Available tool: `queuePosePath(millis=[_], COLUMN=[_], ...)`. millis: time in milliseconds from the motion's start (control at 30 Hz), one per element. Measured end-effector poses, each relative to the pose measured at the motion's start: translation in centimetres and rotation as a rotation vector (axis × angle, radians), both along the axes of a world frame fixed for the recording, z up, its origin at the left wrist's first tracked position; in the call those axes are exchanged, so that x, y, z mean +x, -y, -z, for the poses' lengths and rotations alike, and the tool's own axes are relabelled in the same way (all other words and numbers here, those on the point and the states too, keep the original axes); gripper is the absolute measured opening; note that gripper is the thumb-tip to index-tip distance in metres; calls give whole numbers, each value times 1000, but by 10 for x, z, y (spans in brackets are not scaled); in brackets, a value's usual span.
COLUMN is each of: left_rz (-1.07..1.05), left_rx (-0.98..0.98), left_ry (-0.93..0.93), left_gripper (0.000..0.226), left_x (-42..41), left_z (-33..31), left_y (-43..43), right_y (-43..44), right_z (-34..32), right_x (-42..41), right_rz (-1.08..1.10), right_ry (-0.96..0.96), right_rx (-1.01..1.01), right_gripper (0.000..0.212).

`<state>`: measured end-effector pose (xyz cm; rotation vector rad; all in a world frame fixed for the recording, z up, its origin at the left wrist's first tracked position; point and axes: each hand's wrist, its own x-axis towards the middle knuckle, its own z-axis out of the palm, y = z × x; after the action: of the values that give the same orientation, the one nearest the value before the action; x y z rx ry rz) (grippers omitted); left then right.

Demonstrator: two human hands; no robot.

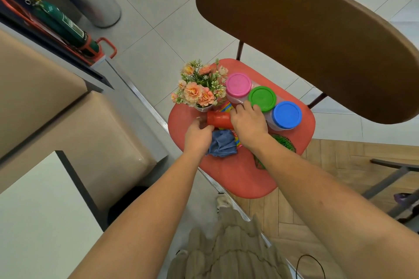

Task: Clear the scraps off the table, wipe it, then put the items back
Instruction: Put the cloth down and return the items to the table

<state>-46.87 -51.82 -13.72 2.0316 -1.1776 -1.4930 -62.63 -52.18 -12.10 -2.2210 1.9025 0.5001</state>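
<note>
Head view, sole entry. Step judged: items sat off the brown table on the red chair seat — being set down or gathered for return, which one not determinable. Red container lay on its side mid-seat, on the near side of the flowers, left of the green-lidded jar. Left hand: fingers curled round the container's left end, wrist over the blue cloth. Right hand: palm down over its right end, fingers bent — grip hidden, cannot tell. Next move would call for a firm hold at both ends and a lift clear of flowers and jars.
</note>
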Motion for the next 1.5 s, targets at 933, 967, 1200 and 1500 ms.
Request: queuePosePath(millis=[933,967,1200,1500], left_rz=[203,252,271,-129], left_rx=[-444,-477,-592,-399], left_ry=[333,401,633,554], left_gripper=[80,80,65,59], left_x=[104,115,218,373], left_z=[-67,-74,-107,-116], left_y=[-100,-109,-188,-330], right_y=[-71,-79,-140,-267], right_z=[-93,-98,-128,-149], right_x=[74,85,189,354], right_rz=[-138,-158,-370,-288], right_ry=[161,167,282,926], right_rx=[-199,-194,-240,-551], right_gripper=[64,64,56,26])
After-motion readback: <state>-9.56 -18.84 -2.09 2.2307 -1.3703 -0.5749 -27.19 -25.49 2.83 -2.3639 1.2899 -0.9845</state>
